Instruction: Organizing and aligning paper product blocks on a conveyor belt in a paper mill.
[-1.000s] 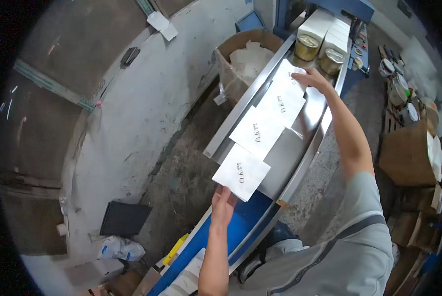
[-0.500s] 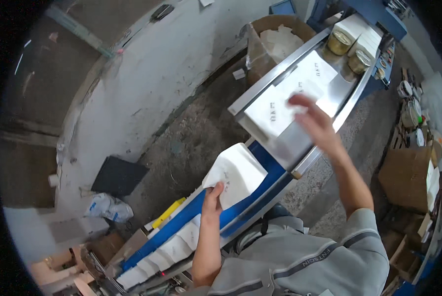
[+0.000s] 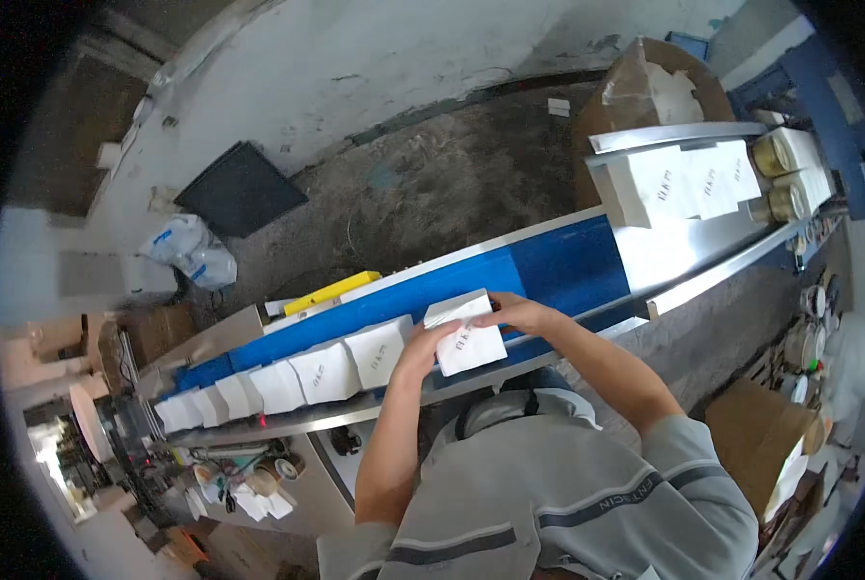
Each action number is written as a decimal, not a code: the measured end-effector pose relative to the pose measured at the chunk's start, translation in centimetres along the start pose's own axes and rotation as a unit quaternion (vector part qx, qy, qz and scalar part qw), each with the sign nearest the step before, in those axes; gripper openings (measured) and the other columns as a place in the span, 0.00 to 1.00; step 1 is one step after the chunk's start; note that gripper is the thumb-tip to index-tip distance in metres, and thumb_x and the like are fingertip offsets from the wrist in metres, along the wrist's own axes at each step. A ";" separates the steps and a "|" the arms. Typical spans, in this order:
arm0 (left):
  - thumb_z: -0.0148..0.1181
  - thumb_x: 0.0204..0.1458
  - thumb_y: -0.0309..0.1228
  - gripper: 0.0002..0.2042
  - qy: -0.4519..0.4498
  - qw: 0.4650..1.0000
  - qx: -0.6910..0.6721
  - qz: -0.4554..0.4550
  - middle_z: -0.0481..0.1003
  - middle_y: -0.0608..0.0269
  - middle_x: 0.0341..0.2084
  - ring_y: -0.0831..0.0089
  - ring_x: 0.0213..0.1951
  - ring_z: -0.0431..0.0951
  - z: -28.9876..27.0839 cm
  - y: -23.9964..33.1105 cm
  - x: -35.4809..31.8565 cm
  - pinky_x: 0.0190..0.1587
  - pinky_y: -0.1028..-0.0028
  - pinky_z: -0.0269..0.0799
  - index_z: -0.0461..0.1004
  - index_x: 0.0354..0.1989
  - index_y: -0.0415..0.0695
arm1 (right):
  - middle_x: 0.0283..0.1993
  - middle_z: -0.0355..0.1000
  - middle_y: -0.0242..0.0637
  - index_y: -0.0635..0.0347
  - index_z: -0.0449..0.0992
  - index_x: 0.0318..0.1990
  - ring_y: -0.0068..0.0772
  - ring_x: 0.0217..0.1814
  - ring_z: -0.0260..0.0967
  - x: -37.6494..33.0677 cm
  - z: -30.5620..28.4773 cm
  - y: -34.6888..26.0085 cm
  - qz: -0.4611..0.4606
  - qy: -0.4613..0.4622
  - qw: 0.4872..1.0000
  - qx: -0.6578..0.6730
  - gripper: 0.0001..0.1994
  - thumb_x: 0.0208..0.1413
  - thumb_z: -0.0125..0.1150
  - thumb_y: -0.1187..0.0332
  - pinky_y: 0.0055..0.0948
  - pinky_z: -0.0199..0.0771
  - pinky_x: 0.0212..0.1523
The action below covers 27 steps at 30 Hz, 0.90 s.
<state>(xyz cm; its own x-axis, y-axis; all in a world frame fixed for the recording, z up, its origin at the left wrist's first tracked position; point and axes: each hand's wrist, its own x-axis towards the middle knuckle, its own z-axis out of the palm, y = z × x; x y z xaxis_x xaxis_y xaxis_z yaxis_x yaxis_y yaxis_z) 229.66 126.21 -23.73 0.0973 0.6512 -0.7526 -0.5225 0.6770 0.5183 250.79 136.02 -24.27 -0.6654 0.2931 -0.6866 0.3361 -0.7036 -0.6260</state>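
Note:
A white paper packet with dark print on its face (image 3: 473,350) is held between my two hands above the near side of a blue conveyor belt (image 3: 471,280). My left hand (image 3: 417,352) grips its left side, with the fingertips lying over the face. From the right, my right hand (image 3: 518,313) closes on its upper right corner. Just left of my left hand, a similar white packet (image 3: 379,353) leans in a row of several on the belt. More printed white packets (image 3: 663,184) lie overlapping on the metal tray (image 3: 655,251) at the belt's right end.
Two gold-coloured cylinders (image 3: 785,203) stand at the tray's far end, by a blue machine (image 3: 824,106). Behind the tray is a large cardboard box with a plastic liner (image 3: 606,106). A yellow bar (image 3: 331,292) lies along the belt's far edge. Another cardboard box (image 3: 756,440) sits at right.
My right hand has come back from the tray to the packet in my left hand. That packet has been turned more upright and brought nearer the row. The view has swung round.

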 end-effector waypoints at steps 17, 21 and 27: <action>0.62 0.55 0.32 0.26 0.041 0.995 -0.004 0.093 0.71 0.49 0.51 0.63 0.50 0.75 -4.2 -2.5 2.6 0.51 0.67 0.73 0.60 0.58 0.32 | 0.43 0.75 0.39 0.64 0.71 0.54 0.29 0.42 0.72 3.2 3.9 2.2 -0.058 0.150 0.986 -0.038 0.31 0.42 0.75 0.60 0.28 0.73 0.37; 0.58 0.58 0.36 0.28 0.048 0.995 0.020 0.089 0.67 0.50 0.57 0.64 0.55 0.71 -4.1 -2.8 3.5 0.56 0.67 0.68 0.58 0.61 0.32 | 0.46 0.75 0.44 0.66 0.71 0.54 0.34 0.45 0.73 2.6 3.9 1.8 -0.047 0.159 0.985 -0.043 0.31 0.44 0.73 0.58 0.31 0.74 0.42; 0.48 0.58 0.55 0.42 0.186 0.954 0.230 0.038 0.48 0.40 0.68 0.52 0.69 0.50 -1.0 -0.8 2.9 0.68 0.64 0.48 0.44 0.69 0.34 | 0.53 0.71 0.60 0.74 0.64 0.60 0.51 0.56 0.71 2.0 5.2 1.1 -0.057 0.285 0.933 -0.212 0.43 0.50 0.62 0.40 0.39 0.70 0.54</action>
<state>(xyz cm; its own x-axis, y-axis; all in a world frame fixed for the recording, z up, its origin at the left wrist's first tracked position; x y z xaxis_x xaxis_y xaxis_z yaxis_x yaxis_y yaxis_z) 229.46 127.23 -26.73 -0.2790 0.5955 -0.7533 -0.0798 0.7674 0.6362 246.35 132.45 -24.38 -0.2910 0.7317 -0.6164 0.5984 -0.3634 -0.7140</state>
